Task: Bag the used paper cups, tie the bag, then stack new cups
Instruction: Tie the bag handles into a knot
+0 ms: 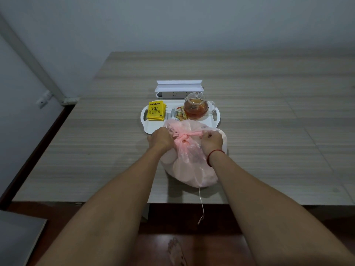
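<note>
A translucent pink plastic bag (189, 166) bulges on the wooden table (269, 131) near its front edge, pale round shapes showing faintly inside. Its neck is gathered into a knot (183, 138). My left hand (160, 138) pinches the bag's left handle strip beside the knot. My right hand (211, 141), with a red thread at the wrist, pinches the right strip, which is stretched taut between the knot and the fingers. A thin pink strand (201, 206) hangs from the bag over the table edge. No loose cups are in view.
Just behind the bag stands a white tray (151, 125) holding yellow tea packets (156, 110), small sachets (180, 113) and a glass teapot (196, 105) of amber tea. A white power strip (172, 94) and an open white box (178, 85) lie behind it.
</note>
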Tool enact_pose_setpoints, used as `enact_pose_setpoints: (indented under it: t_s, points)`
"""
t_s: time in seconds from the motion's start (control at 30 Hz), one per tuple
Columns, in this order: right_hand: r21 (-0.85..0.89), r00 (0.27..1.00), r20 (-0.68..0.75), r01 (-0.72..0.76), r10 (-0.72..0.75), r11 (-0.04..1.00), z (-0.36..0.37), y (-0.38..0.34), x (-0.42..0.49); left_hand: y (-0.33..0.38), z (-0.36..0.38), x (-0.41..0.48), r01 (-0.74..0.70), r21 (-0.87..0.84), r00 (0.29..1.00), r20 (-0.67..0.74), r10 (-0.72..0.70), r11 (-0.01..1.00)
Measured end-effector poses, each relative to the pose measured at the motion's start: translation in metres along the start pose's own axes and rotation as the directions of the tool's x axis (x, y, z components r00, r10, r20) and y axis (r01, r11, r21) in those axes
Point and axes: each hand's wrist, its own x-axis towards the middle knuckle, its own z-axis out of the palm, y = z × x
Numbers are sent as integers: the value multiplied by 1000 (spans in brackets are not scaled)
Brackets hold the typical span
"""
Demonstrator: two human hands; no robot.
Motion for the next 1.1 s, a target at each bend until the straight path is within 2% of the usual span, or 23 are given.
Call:
enact_pose_setpoints:
  t_s: [0.2, 0.3, 0.37, 0.47, 0.53, 0.6, 0.7, 0.83, 0.9, 1.03, 1.1]
  points:
    - [36, 998, 40, -43, 42, 998, 1, -1, -1, -3, 2, -2, 17, -130, 1000, -2, -17, 991]
    - [37, 996, 85, -41, 38, 998, -3, 0, 0, -10, 5, -4, 47, -375, 998, -10, -55, 926]
    - [29, 999, 26, -38, 37, 999, -9, 2, 3, -16, 7, -6, 97, -543, 987, -53, -149, 834]
    - [15, 993, -114, -38, 40, 999, -21, 6, 12, -31, 12, -8, 180, -648, 954, -69, -293, 740]
    - [-49, 977, -196, -89, 78, 995, -27, 9, 19, -39, 18, -8, 234, -680, 948, 1, -318, 695]
    - [-160, 966, -223, -168, 130, 973, -31, 11, 23, -44, 24, -7, 270, -685, 956, 106, -275, 677]
    - [-208, 955, -173, -275, 242, 939, -30, 19, 26, -44, 29, -4, 300, -689, 954, 206, -219, 659]
    - [-94, 905, -9, -423, 424, 901, -23, 37, 19, -37, 39, -1, 351, -677, 936, 269, -227, 647]
    - [-43, 900, 69, -428, 430, 903, -18, 43, 15, -34, 44, -1, 369, -700, 929, 266, -257, 612]
    - [-29, 919, 79, -386, 387, 922, -13, 48, 18, -33, 45, 1, 437, -740, 899, 343, -271, 511]
    - [-13, 920, 110, -376, 375, 926, -12, 48, 20, -33, 43, 3, 466, -731, 885, 379, -270, 500]
